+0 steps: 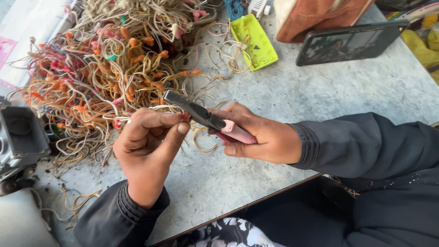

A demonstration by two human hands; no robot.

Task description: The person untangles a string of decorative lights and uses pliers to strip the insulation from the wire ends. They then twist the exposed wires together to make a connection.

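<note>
**K:** Two hands over the mottled grey stone-look tabletop [329, 91]. Right hand [260, 137] is wrapped tight round the pink-handled pliers with dark flat metal jaws [201, 115], jaws pointing up-left

**M:** Left?

**K:** Left hand [148, 142] has thumb and forefinger pinched together on a thin pale wire [160, 108] right at the pliers' jaws. Can't tell if the jaws bite the wire, fingers cover it

**M:** Where's the stock?

**K:** Big tangled heap of thin cream, orange and pink wire pieces [105, 73], springy loops, just behind the left hand, filling the upper left of the table. Loose curled strands trail out toward the hands

**M:** Other stuff?

**K:** Lime green flat plastic case with small holes [254, 42] behind the heap's right edge. Black glossy phone [350, 42] propped at a tilt against a rust-brown fabric bag [315, 16]. Grey cast-metal housing [20, 137] at the left edge. Both sleeves dark, ribbed cuffs
</note>
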